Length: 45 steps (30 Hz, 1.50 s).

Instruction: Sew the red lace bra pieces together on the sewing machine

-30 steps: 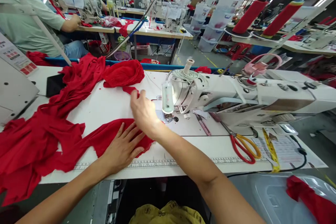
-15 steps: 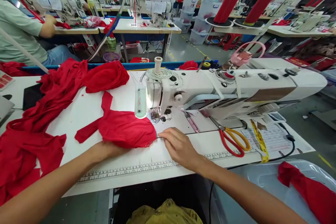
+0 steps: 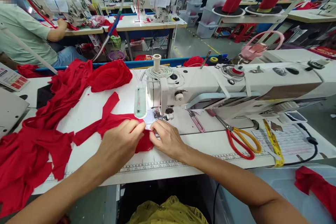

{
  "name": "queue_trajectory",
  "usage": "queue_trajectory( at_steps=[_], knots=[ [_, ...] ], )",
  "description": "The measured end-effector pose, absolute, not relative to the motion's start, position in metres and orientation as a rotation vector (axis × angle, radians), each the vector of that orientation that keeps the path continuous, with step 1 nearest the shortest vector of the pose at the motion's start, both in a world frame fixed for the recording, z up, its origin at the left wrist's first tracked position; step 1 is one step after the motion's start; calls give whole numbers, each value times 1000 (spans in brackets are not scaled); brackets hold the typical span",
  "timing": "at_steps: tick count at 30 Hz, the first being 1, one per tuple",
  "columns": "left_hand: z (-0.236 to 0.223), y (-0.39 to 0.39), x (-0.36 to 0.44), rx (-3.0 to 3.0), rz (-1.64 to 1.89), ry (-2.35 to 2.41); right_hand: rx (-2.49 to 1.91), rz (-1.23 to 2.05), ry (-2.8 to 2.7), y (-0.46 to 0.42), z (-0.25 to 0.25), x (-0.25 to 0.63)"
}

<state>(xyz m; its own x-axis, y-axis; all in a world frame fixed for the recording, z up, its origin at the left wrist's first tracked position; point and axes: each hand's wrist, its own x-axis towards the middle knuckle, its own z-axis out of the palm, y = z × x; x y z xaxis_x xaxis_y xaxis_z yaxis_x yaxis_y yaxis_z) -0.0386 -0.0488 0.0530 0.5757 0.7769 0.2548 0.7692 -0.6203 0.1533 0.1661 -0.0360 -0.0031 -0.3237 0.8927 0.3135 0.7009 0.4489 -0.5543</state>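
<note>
A red fabric piece (image 3: 145, 142) with two strap-like ends lies flat in front of the sewing machine (image 3: 204, 87). My left hand (image 3: 122, 141) is on top of it, fingers curled and pinching its edge near the needle area. Close beside it, my right hand (image 3: 168, 138) pinches the right edge of the same piece between thumb and fingers. The presser foot (image 3: 156, 113) stands just beyond both hands. My left hand covers the middle of the fabric, and the fingertips are partly hidden.
Heaped red fabric (image 3: 44, 129) lies at the left. Pink-handled thread snips (image 3: 196, 121), scissors (image 3: 243, 141) and a yellow tape measure (image 3: 274, 143) lie at the right. A plastic bin (image 3: 246, 192) stands below the table edge. A co-worker (image 3: 28, 35) sits at another machine.
My left hand has come out from under the fabric to its top and moved right. My right hand has shifted slightly left, and the hands are now close together. The view has turned a little.
</note>
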Motion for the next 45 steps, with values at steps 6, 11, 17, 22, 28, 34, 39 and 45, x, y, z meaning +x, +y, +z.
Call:
queue_trajectory(
  at_steps=[6, 11, 17, 22, 28, 34, 39, 45],
  knots=[
    [55, 5, -34, 2655, 522, 788, -1282, 381, -1916, -61, 7, 155],
    [79, -18, -45, 2571, 546, 1021, -1135, 952, -1659, -67, 12, 151],
    [68, -40, -46, 1962, 655, 1226, -1042, 1035, -1802, -50, 30, 164],
    [41, -35, -37, 1729, 733, 1219, -1132, 779, -1859, -43, 13, 167],
    [36, -35, -30, 1710, 767, 1236, -986, 190, -1911, -50, 0, 163],
    [31, -32, -29, 1721, 759, 1256, -964, 184, -1866, -48, -3, 162],
    [29, -30, -29, 1788, 763, 1246, -981, 293, -1804, -46, -6, 163],
    [20, -33, -31, 2000, 931, 1196, -901, 333, -1814, -44, -5, 165]
  ],
)
